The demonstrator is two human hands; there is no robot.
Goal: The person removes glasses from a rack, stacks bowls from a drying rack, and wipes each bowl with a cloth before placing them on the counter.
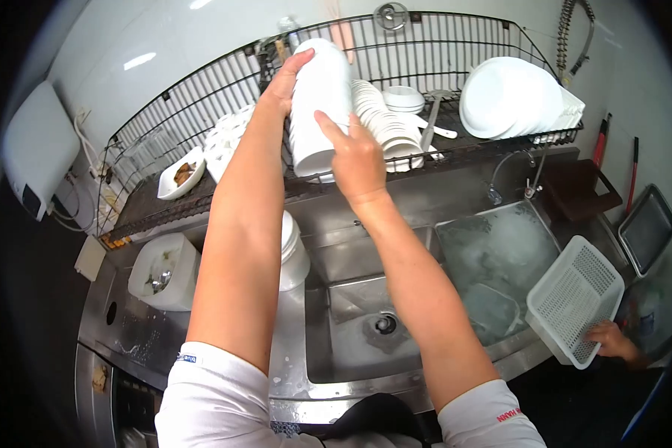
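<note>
A tall stack of white bowls leans on the wire rack above the sink. My left hand grips the stack's upper left side, with the thumb showing over the rim. Lower down, my right hand holds the right side, its index finger laid along the white surface. Just right of it, a second row of nested white bowls lies on its side. To the left of my left forearm are small white dishes, partly hidden by the arm.
Below is a steel sink basin; a water-filled basin adjoins it. At right, another person's hand holds a perforated white basket. White plates, a dish with food, a white bucket and a white tub stand around.
</note>
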